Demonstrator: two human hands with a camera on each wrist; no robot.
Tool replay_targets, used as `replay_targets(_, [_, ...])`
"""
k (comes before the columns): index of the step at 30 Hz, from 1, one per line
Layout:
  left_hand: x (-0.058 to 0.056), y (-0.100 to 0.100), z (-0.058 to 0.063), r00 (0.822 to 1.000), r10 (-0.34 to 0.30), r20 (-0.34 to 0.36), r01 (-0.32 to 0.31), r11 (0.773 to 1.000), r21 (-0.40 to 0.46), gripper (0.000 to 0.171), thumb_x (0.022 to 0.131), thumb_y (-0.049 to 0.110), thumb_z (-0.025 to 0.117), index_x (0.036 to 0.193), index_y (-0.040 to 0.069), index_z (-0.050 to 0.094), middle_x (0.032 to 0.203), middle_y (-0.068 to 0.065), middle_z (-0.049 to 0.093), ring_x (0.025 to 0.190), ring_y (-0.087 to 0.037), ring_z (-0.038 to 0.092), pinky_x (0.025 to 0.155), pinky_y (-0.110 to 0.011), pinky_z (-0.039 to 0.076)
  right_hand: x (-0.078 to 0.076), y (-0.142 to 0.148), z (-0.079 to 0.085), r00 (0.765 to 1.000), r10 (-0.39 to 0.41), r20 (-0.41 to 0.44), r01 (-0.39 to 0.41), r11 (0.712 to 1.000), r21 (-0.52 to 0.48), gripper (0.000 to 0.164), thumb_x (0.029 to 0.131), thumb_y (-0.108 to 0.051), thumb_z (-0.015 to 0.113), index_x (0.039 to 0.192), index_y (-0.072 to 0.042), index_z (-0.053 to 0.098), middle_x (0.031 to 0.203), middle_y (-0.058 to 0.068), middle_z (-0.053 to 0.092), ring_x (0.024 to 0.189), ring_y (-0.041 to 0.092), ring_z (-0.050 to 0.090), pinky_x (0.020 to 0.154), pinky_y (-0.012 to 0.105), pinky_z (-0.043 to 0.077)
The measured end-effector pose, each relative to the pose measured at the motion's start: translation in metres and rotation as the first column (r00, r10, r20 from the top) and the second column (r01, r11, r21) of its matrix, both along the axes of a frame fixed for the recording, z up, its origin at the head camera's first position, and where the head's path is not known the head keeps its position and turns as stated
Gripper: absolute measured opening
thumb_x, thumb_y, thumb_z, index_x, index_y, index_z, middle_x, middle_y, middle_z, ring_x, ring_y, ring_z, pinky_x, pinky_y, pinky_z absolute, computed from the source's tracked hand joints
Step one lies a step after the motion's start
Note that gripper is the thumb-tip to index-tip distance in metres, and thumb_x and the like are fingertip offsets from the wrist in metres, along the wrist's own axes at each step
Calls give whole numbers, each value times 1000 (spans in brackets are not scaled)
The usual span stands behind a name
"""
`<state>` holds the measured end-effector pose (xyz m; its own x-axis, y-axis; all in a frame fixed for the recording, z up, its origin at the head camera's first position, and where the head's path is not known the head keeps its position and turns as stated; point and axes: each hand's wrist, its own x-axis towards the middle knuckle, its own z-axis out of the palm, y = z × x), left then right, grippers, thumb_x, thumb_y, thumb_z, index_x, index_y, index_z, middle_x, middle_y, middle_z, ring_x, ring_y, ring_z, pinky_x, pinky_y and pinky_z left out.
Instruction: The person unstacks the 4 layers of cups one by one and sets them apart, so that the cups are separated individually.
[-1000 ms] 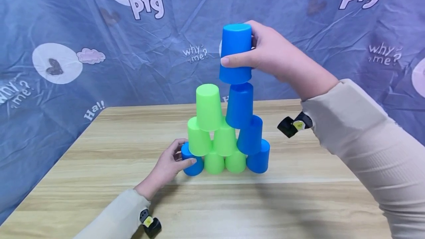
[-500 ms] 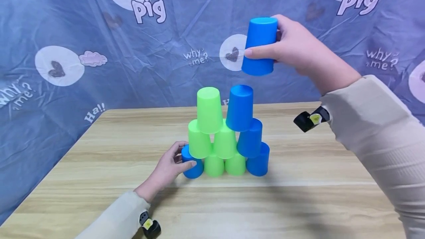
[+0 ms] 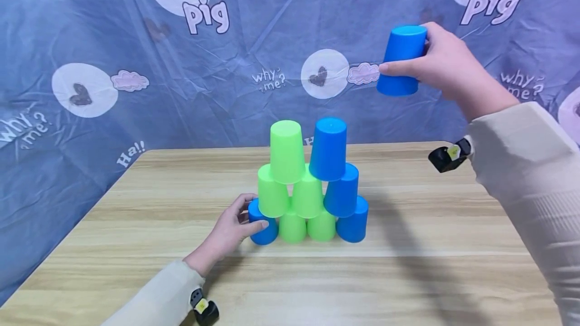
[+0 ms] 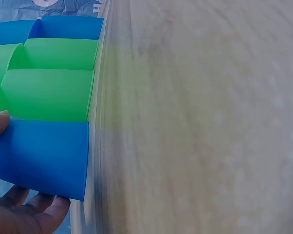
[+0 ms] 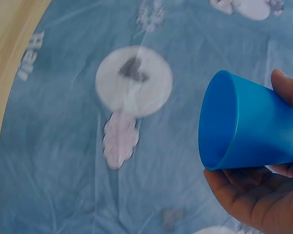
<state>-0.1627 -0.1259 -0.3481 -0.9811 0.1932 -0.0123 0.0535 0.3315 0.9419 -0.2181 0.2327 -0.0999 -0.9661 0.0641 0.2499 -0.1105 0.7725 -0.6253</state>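
My right hand (image 3: 448, 62) grips an upside-down blue cup (image 3: 405, 46) in the air, up and to the right of a cup stack. In the right wrist view, thumb and fingers close round that cup (image 5: 263, 122), its hollow mouth facing left. The stack has three tiers of inverted cups. A green cup (image 3: 287, 150) and a blue cup (image 3: 328, 147) form the top tier, side by side. Below them are two green cups and a blue cup (image 3: 342, 195). At the bottom left, my left hand (image 3: 228, 230) holds the end blue cup (image 3: 265, 234) between thumb and fingers.
Two green cups and another blue cup (image 3: 352, 225) complete the bottom row. All stand on a wood-grain table (image 3: 158, 190). A blue printed cloth (image 3: 254, 24) hangs behind its far edge. Each sleeve carries a black wrist camera (image 3: 450, 156).
The right hand has carried its blue cup from just above the top blue cup off to the right. The left hand and the stack have stayed in place.
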Motion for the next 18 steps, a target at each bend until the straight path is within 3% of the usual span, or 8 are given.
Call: replay_targets(18, [-1,-2,-5,1000,-16,-22,16,1000,7,50,81,16,70,126,17,48,122,-8,53,116,-28,51,97,-50,41,-21,66,-41,987,-156,44,154,987,42,99,79,-57,61,146,-2,12,142,32,28,120,51,34,94,67,31])
